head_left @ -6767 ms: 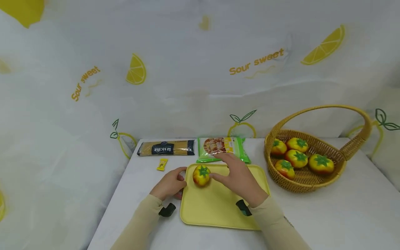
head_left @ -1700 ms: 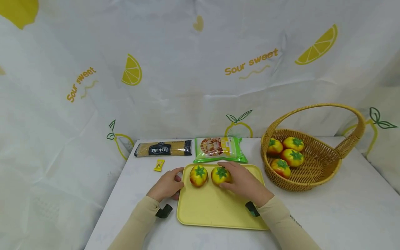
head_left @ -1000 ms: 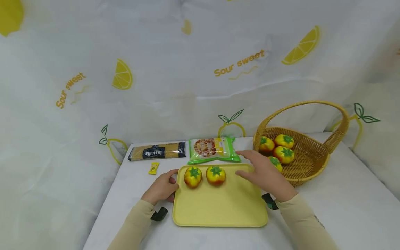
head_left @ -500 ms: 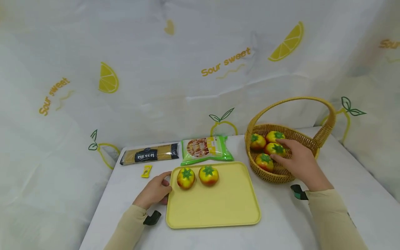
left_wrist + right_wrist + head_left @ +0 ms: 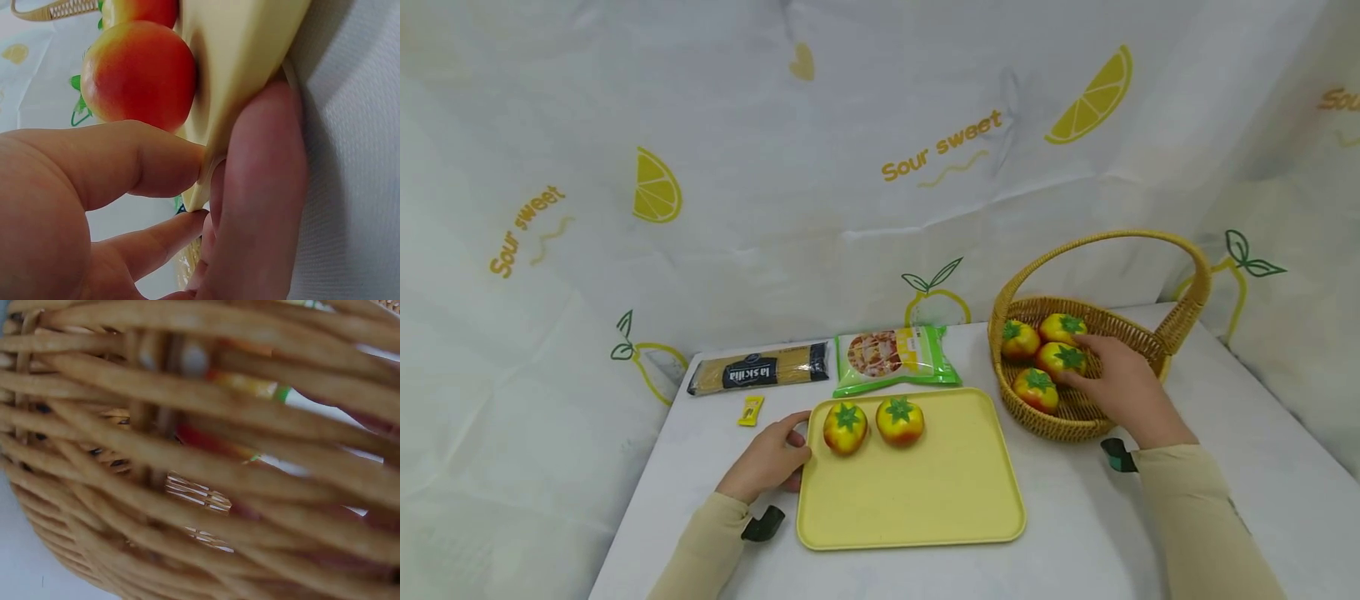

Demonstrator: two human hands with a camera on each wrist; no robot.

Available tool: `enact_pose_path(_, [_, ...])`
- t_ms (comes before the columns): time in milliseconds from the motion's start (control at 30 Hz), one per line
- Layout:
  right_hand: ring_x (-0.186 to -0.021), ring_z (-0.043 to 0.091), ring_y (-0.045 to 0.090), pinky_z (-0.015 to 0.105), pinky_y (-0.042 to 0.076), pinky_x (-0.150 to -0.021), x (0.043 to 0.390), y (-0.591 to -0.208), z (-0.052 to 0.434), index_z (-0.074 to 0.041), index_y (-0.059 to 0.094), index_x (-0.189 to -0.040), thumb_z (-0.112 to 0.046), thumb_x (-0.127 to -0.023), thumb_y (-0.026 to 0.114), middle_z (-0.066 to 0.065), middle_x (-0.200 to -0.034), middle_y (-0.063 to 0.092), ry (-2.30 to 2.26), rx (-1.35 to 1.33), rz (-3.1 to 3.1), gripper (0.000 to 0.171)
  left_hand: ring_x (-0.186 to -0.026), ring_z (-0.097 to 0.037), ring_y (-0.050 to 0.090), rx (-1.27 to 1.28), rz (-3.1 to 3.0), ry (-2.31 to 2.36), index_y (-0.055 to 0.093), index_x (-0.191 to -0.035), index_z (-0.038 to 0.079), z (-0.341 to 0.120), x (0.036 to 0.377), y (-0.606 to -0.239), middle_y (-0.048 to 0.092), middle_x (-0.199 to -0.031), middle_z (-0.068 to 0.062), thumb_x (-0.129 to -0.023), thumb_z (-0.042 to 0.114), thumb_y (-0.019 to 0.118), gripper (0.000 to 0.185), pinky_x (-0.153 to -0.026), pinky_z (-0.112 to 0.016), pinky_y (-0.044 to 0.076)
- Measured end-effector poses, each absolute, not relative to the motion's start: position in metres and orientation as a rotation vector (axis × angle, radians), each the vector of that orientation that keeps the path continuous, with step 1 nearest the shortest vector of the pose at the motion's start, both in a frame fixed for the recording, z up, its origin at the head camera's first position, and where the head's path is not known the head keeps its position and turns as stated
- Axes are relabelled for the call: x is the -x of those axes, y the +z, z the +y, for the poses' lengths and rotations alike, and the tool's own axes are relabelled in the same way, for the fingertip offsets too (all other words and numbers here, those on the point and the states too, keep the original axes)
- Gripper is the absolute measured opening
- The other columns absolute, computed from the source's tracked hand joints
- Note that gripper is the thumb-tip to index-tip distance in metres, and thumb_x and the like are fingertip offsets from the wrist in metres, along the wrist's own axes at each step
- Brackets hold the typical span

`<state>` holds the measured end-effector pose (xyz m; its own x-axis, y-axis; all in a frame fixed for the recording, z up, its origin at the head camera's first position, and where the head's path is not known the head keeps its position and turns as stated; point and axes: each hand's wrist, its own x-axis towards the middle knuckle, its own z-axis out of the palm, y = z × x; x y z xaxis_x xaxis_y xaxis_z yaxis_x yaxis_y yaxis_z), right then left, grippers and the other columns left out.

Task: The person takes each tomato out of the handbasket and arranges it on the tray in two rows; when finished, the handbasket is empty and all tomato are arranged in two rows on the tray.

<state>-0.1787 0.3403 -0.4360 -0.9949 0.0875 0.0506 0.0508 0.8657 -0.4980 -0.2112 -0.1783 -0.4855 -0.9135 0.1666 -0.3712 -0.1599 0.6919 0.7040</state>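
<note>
Inside the wicker basket (image 5: pixel 1078 417), at the right of the white table (image 5: pixel 1150 533), the right hand (image 5: pixel 1120 383) reaches over the near rim and curls its fingers around the middle tomato (image 5: pixel 1060 358), one of four yellow-red tomatoes with green calyxes lying there. A second tomato in the basket (image 5: pixel 1062 327) lies just behind the grasped one, a third (image 5: pixel 1019 339) to its left at the far rim, and a fourth (image 5: pixel 1036 389) just in front, near the front wall. From the right wrist view only the woven strands of the basket (image 5: pixel 187 462) are sharp; patches of red, yellow and green show through the gaps, too blurred to read further. The basket's arched handle (image 5: pixel 1187 275) rises above the hand.

Left of the basket lies a yellow tray (image 5: pixel 917 500), with two more tomatoes side by side near its far edge: the left tray tomato (image 5: pixel 845 427) and the right tray tomato (image 5: pixel 900 420). The left hand (image 5: pixel 767 458) pinches the tray's left rim, the thumb above and the other fingers beneath, as the left wrist view confirms, where the thumb (image 5: pixel 125 162) presses the tray edge (image 5: pixel 212 125) just beside a tomato (image 5: pixel 137 75).

Behind the tray lie a green snack bag (image 5: pixel 895 358), a dark spaghetti packet (image 5: pixel 758 372) and a small yellow sachet (image 5: pixel 749 410). A lemon-print cloth (image 5: pixel 850 167) forms the backdrop.
</note>
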Motion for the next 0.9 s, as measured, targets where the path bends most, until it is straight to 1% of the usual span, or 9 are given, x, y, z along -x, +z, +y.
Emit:
enact_pose_path(300, [-0.137, 0.063, 0.048, 0.077, 0.044, -0.11, 0.1862, -0.4446, 0.3391, 0.009, 0.045, -0.156, -0.027, -0.099, 0.078, 0.041, -0.151, 0.05, 0.688, 0.074, -3.005, 0.076, -0.076, -0.022, 0.066, -0.002, 2.49, 1.109, 0.05, -0.161, 0.019, -0.1777, 0.2099, -0.485, 0.063, -0.118, -0.011, -0.098, 0.013, 0.069, 0.066, -0.062, -0.032, 0.065])
enact_pose_path(433, [-0.135, 0.063, 0.049, 0.077, 0.044, -0.109, 0.1852, -0.4458, 0.3389, 0.009, 0.046, -0.155, -0.028, -0.099, 0.078, 0.042, -0.15, 0.05, 0.653, 0.081, -3.01, 0.074, -0.076, -0.022, 0.066, -0.001, 2.492, 1.103, 0.05, -0.161, 0.019, -0.1769, 0.2105, -0.4862, 0.063, -0.118, -0.011, -0.097, 0.014, 0.069, 0.067, -0.063, -0.032, 0.065])
enact_pose_path(633, [-0.128, 0.061, 0.055, 0.076, 0.048, -0.105, 0.183, -0.4453, 0.3374, 0.01, 0.049, -0.152, -0.028, -0.099, 0.079, 0.04, -0.144, 0.054, 0.629, 0.074, -2.994, 0.072, -0.075, -0.022, 0.066, -0.002, 2.49, 1.107, 0.05, -0.161, 0.019, -0.1775, 0.2117, -0.4896, 0.063, -0.118, -0.011, -0.097, 0.014, 0.069, 0.067, -0.062, -0.032, 0.064])
enact_pose_path(900, [-0.121, 0.059, 0.059, 0.075, 0.05, -0.101, 0.1832, -0.4441, 0.3366, 0.009, 0.052, -0.15, -0.03, -0.097, 0.08, 0.04, -0.137, 0.056, 0.626, 0.081, -2.967, 0.071, -0.077, -0.022, 0.066, -0.009, 2.506, 1.097, 0.051, -0.16, 0.02, -0.1785, 0.2124, -0.4905, 0.063, -0.118, -0.01, -0.097, 0.015, 0.07, 0.066, -0.062, -0.032, 0.065])
